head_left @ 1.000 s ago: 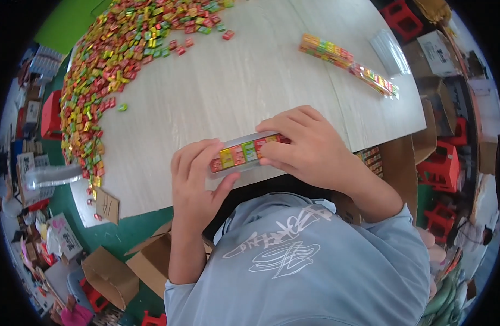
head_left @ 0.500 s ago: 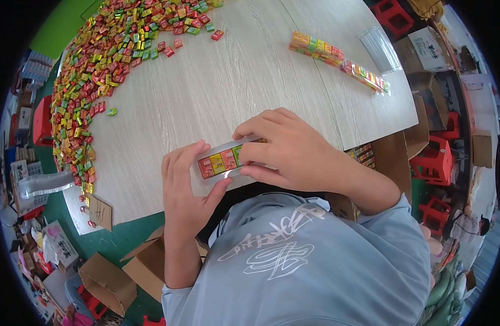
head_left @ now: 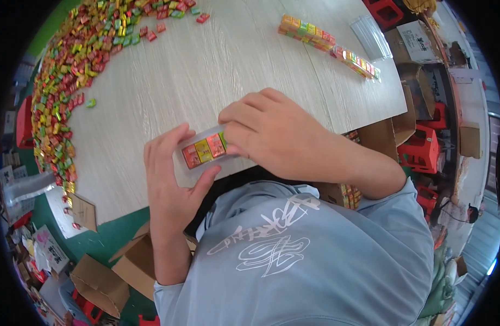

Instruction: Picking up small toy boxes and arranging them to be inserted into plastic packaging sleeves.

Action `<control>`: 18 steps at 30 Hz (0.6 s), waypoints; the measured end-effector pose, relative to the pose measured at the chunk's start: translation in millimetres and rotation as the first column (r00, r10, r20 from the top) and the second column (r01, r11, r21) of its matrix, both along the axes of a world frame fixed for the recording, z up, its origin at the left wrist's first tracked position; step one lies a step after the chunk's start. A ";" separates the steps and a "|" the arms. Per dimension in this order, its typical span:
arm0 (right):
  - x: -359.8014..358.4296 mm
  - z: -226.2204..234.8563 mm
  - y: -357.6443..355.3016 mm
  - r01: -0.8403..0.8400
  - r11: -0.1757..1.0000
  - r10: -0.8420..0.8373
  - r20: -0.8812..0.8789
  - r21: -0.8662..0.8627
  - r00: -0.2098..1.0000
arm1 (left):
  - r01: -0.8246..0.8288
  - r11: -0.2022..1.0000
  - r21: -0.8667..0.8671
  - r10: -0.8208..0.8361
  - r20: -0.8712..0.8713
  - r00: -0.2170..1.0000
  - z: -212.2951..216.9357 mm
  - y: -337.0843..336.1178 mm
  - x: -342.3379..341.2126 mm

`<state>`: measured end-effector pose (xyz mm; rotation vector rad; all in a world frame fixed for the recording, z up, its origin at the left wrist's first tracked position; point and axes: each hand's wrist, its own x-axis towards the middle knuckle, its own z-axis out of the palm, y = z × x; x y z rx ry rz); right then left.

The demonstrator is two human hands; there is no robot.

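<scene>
A clear plastic tray with a row of small wrapped packs, red, yellow and green, lies tilted before me at the table's near edge. My left hand is curved round its left end, fingers along the far wall and thumb by the near wall. Bent over the right part, my right hand has its fingers closed at the green pack. That hand covers the rest of the row, and its thumb is mostly hidden.
A large heap of small packs spreads over the table's left side. Two filled rows, a stacked block and a wrapped strip, lie far right beside empty clear trays. Cardboard boxes and red stools surround the table.
My right hand has slid left along the tray, covering more of the row. The whole scene has shifted slightly left and up in view. My left hand keeps its place on the tray.
</scene>
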<state>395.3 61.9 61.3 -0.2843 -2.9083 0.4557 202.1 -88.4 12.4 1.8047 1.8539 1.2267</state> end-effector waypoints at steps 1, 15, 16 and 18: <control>1.9 -0.1 1.3 -0.027 0.999 0.028 -0.041 0.035 0.999 | -0.008 1.000 -0.013 0.009 0.025 1.000 0.0 1.1 2.0; 66.3 0.4 48.7 0.041 0.995 -0.005 -0.356 0.095 0.934 | 0.015 0.994 -0.106 -0.022 -0.067 0.997 20.2 -1.8 -6.7; 89.9 -2.4 60.1 0.133 0.990 -0.108 -0.392 0.036 0.913 | 0.014 0.984 -0.178 -0.022 -0.043 0.999 24.4 0.0 -6.3; 131.2 -4.0 83.8 0.380 0.909 -0.295 -0.382 0.171 0.876 | 0.029 0.988 -0.150 -0.046 -0.109 0.993 25.5 0.2 -8.6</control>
